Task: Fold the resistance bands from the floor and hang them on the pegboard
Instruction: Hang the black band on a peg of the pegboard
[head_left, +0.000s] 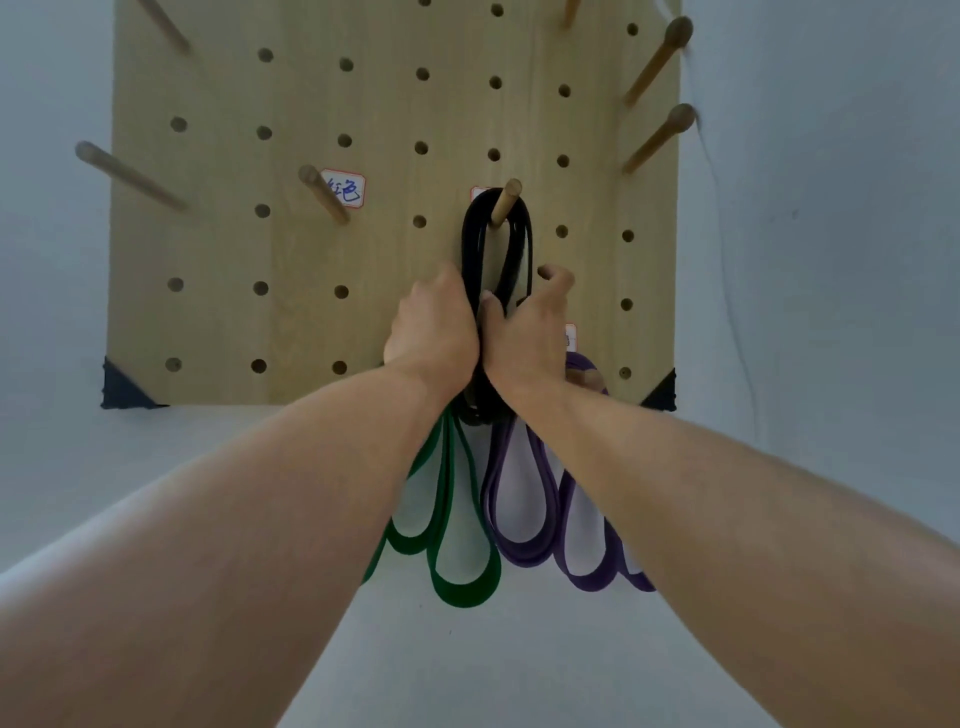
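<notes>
On the pegboard (218, 249), the green band (447, 530) hangs at 6 o'clock below the hands. The left hand (434, 325) grasps the black band (496, 244), whose top loop sits over the centre peg (506, 200). The right hand (530, 327) pinches the same band. The purple band (524, 499) hangs at 5 o'clock. Judged step: hanging the black band; next, both hands should release it and check that it stays seated.

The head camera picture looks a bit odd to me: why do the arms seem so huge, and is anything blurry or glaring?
Head view: the wide-angle lens stretches the forearms near the bottom edge and bows the light wooden pegboard; lighting is soft and even, no glare; the wooden pegs at the left edge look blurred, the black resistance band fairly sharp.
</notes>
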